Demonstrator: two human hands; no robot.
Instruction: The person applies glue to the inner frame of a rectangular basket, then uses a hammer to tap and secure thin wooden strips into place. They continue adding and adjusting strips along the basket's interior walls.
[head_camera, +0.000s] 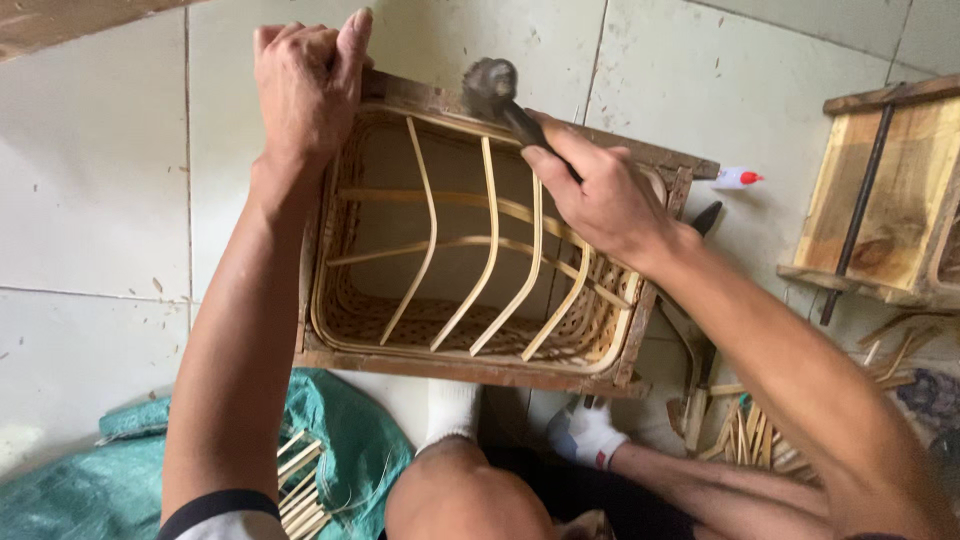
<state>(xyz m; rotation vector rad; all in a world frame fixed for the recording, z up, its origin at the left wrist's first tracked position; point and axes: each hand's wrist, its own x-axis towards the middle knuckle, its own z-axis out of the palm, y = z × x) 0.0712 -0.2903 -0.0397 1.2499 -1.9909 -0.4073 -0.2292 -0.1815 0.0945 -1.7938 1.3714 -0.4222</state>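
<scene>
Wooden frame (480, 365) sits on the tiled floor (90, 200), centre of view, with a half-woven bamboo basket (460, 270) seated inside it; curved bamboo ribs arc across the open middle.

My left hand (305, 85) is clamped over the frame's far-left corner, fingers curled over the rim. My right hand (600, 195) is wrapped tight round the dark handle of a hammer (492, 88), whose head hovers just above the far rail.

Risk, as I judge it: the hammer head is near the left fingers, so a glancing blow could catch them. A hard strike might also split a thin rib or knock the basket askew in the frame.

Near left, a green tarp (340, 440) with cut bamboo strips (300, 485). Right, a second wooden frame (880, 200), a small glue bottle with a red cap (738, 178), and more loose splints (750, 440). White socks by the near rail.
</scene>
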